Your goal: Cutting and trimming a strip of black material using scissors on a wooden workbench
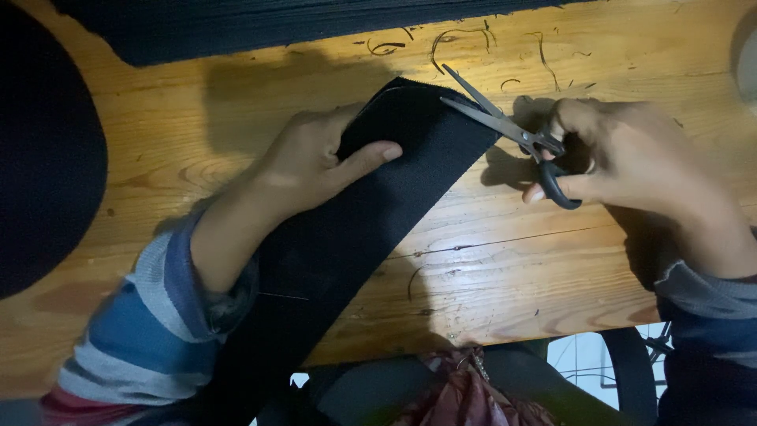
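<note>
Right grip (623,158) is closed through the black loop handles of a pair of steel-bladed scissors (505,126), thumb and fingers threaded in; the blades stand narrowly apart, their tips pointing left and slightly far, just at the far right corner of the wide black woven fabric strap (355,229). Left grip (323,162) is pressed flat on that strap, thumb stretched out along its top and the other fingers tucked over its far left edge, pinning it to the pale wooden desk (505,268). Strap's long axis runs diagonally, from the near left edge of the desk up to its cut end at far centre, so the end lies directly left of the blade tips and between the two hands. Dark thread clippings (453,39) lie scattered on the far desk, beside more black cloth (236,28).
</note>
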